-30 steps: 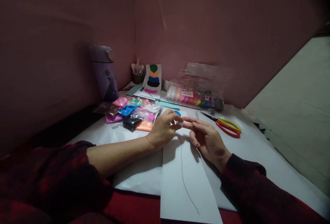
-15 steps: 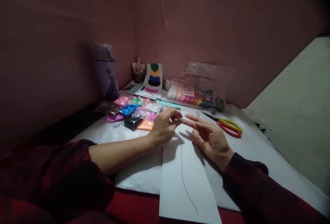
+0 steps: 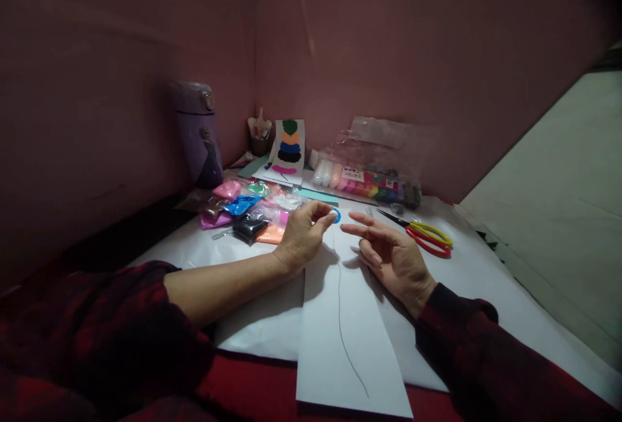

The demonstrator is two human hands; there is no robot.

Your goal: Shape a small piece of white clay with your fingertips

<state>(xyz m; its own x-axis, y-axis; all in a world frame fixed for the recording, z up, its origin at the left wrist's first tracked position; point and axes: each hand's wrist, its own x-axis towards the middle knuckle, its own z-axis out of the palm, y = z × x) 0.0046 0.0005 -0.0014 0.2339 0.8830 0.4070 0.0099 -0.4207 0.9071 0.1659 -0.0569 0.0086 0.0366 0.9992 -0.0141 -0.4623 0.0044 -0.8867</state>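
Between the thumb and fingertips of my left hand [image 3: 302,235] is a small blue piece of clay [image 3: 337,216], with a bit of white showing at its edge. My right hand [image 3: 396,260] is just to the right of it, palm turned inward, fingers spread and holding nothing. Both hands hover over a long white sheet of paper [image 3: 318,338] with a thin wavy pencil line running down it. Part of the blue piece is hidden behind my left thumb.
Left of my hands lie bags of coloured clay [image 3: 250,227]. Scissors [image 3: 430,238] rest on the right. Behind stand a painted card [image 3: 290,148], a clear pack of clay [image 3: 359,182], a small pot of sticks [image 3: 259,143] and a purple bottle [image 3: 197,137].
My right fingertips have come away from the piece in my left hand, leaving a small gap. The blue side of the piece now shows. The view has shifted slightly.
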